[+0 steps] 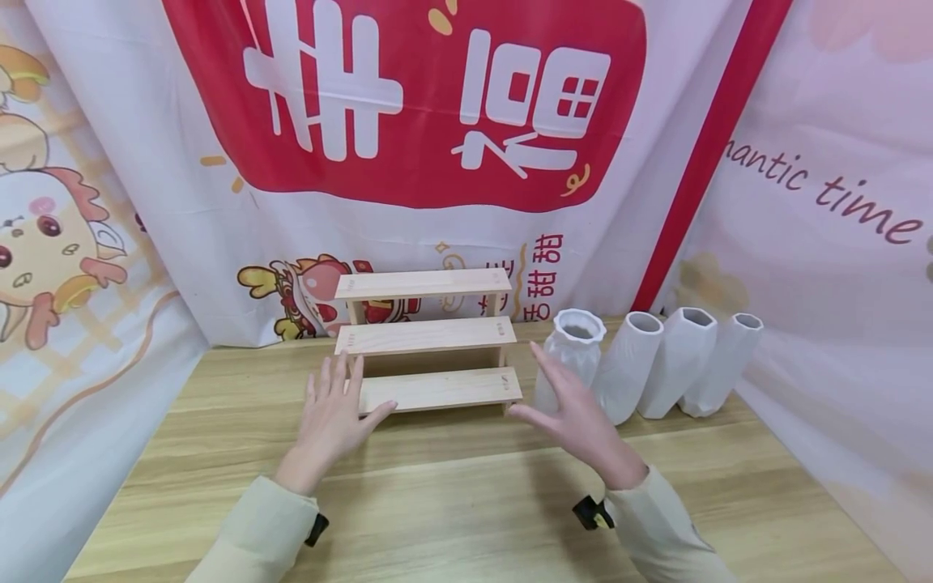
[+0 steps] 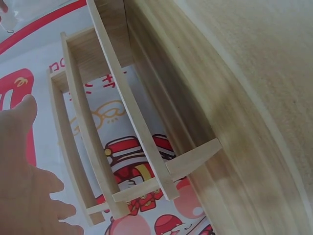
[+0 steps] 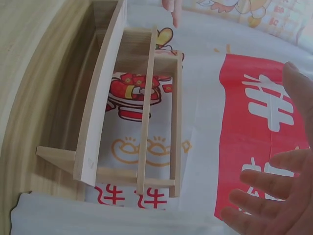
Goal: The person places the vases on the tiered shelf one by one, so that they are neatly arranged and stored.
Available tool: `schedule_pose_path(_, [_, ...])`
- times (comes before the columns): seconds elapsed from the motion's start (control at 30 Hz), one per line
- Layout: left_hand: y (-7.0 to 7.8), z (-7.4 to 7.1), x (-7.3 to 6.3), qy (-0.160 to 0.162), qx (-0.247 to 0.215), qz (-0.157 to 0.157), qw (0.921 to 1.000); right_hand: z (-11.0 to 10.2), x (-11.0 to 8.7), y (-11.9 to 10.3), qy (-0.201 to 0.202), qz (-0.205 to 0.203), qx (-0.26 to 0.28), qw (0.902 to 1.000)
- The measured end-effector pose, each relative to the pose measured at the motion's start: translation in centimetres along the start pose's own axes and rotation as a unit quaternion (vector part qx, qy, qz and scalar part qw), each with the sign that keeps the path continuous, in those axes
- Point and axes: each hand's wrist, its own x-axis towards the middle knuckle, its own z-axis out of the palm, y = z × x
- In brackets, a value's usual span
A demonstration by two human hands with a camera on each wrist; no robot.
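Observation:
A three-tier wooden stepped rack stands at the back of the table, its planks bare; both wrist views show it from the side. My left hand is spread near the rack's left end, fingertips overlapping the lower planks in the head view. On the other side my right hand reaches forward with thumb and fingers apart, close to the rack's right end. It partly hides a white vase with a scalloped rim. Neither hand holds anything.
Right of the rack stand more white faceted vases, among them a round-mouthed one, an angular one and a slim one. A printed cloth hangs behind the wood-grain table, with side cloths at left and right.

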Motion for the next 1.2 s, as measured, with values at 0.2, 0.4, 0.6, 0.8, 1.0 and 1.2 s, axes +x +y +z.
schedule_pose_path(0.2, [-0.6, 0.5, -0.1, 0.004, -0.005, 0.000, 1.0000, -0.9, -0.7, 0.6, 0.036, 0.001, 0.008, 0.9993])
schedule_pose_path(0.4, [-1.3, 0.8, -0.3, 0.000, -0.014, -0.005, 0.9999, -1.5, -1.4, 1.4, 0.066, 0.025, 0.017, 0.9974])
schedule_pose_path(0.6, [-2.0, 1.2, -0.3, 0.008, -0.027, -0.001, 0.9996, -2.2, -1.8, 2.0, 0.102, 0.053, 0.049, 0.9922])
schedule_pose_path(0.8, [-2.4, 1.5, -0.4, 0.002, -0.035, -0.003, 0.9994, -2.7, -2.0, 2.9, 0.123, 0.063, 0.052, 0.9891])
schedule_pose_path(1.0, [-2.7, 1.8, -0.6, -0.001, -0.045, -0.003, 0.9990, -2.9, -1.9, 4.0, 0.137, 0.093, 0.057, 0.9845])
schedule_pose_path(1.2, [-3.1, 2.3, -0.9, -0.020, -0.053, -0.009, 0.9984, -2.8, -1.8, 4.8, 0.137, 0.123, 0.057, 0.9812])
